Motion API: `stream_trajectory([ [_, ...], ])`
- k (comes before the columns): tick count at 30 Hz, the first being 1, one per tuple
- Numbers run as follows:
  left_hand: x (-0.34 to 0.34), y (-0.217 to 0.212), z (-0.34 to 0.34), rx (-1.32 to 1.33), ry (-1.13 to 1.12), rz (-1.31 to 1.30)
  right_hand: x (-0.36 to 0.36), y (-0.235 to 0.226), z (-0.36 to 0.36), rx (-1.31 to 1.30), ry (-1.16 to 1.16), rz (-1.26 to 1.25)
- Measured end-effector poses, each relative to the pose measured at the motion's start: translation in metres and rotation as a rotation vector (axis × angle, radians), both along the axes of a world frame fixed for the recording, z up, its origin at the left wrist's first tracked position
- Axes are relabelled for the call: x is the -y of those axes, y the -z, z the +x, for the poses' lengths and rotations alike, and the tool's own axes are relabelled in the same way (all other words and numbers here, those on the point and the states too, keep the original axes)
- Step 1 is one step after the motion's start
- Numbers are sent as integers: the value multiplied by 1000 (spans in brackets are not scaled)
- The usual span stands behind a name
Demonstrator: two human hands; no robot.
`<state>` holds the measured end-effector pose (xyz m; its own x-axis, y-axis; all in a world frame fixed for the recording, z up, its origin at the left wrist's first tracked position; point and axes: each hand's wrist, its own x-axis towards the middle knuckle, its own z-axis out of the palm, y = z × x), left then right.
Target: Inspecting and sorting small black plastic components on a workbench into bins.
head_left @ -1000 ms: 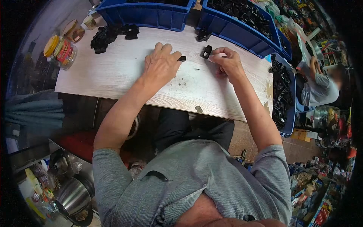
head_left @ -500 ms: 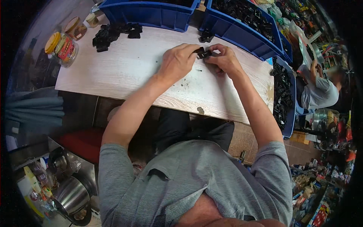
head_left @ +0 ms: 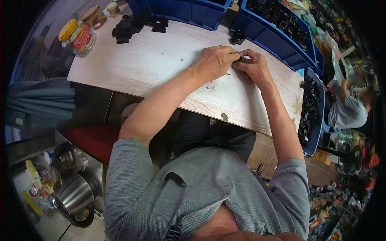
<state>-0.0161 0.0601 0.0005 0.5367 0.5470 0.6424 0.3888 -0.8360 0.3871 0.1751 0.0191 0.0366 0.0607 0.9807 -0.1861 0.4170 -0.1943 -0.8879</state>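
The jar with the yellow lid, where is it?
In the head view the jar with the yellow lid lies at the table's far left corner, left of a pile of black parts.

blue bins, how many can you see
3: one bin at the table's far edge, one bin to its right, one bin along the right end. More may lie outside the picture.

Small assembly workshop: a pale wooden worktable, blue bins of black plastic parts along its far edge, cluttered goods at right.
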Motion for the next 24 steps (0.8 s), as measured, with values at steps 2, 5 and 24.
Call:
stream_trajectory([
  [2, -2, 1, -1, -26, 35, 50, 0, -4, -4, 60, -43, 75],
  [5, 1, 1, -5, -88, 22, 63, 0, -4, -6, 65, -35, 10],
  [24, -56, 12, -147, -216, -732, 199, 35, -15, 26, -206, 309, -130],
])
